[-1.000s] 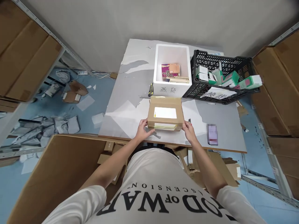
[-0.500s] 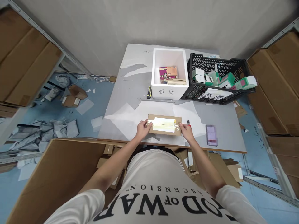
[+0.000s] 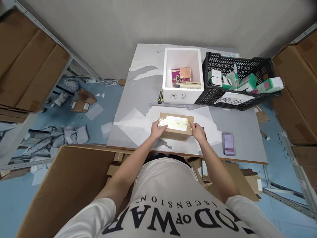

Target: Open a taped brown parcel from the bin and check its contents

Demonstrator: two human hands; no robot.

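Note:
Between my hands is a small brown cardboard box (image 3: 177,133), with a white label and shiny clear tape across its top. My left hand (image 3: 158,128) grips its left end, the thumb lying over the top edge. At the opposite end, my right hand (image 3: 197,130) holds the box with the thumb near the taped corner. A red and black box cutter (image 3: 204,133) lies on the table just beyond my right hand, partly hidden by it. White paper sheets (image 3: 133,127) are spread on the table under and around the box.
A white foam box (image 3: 183,96) holding books stands behind, beside a black plastic crate (image 3: 230,102) of green and white cartons. A yellow utility knife (image 3: 160,97), a metal ruler (image 3: 170,105) and a purple phone (image 3: 228,144) lie on the table (image 3: 244,132). A large open carton (image 3: 61,185) stands at front left.
Both hands have moved the box slightly away from me and tilted it, so more of its near side shows. The whole view has shifted a little.

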